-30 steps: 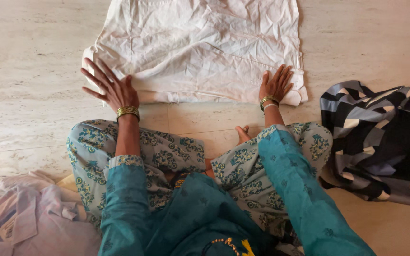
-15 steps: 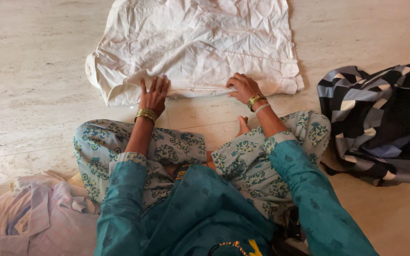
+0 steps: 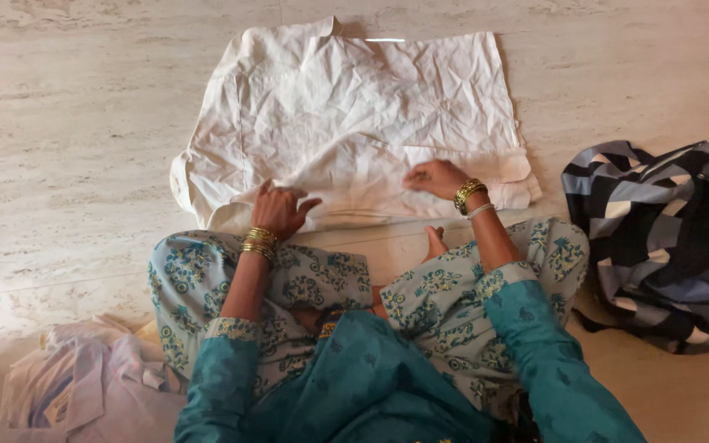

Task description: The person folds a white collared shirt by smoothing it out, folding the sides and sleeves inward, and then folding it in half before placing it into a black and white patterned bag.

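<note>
Both hands are working the near edge of the cream shirt (image 3: pixel 354 115): the left hand (image 3: pixel 282 210) is pinching its hem, and the right hand (image 3: pixel 436 177) is lying flat, fingers together. Bare floor (image 3: pixel 67 164) is lying left of the shirt, and a patterned cloth (image 3: pixel 666 238) is sitting well to its right.

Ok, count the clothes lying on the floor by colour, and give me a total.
Cream: 1, the garment both hands press, left hand, right hand.
Black, grey and white patterned: 1, the bundle.
Pale lilac: 1, the shirt.
Total: 3
</note>
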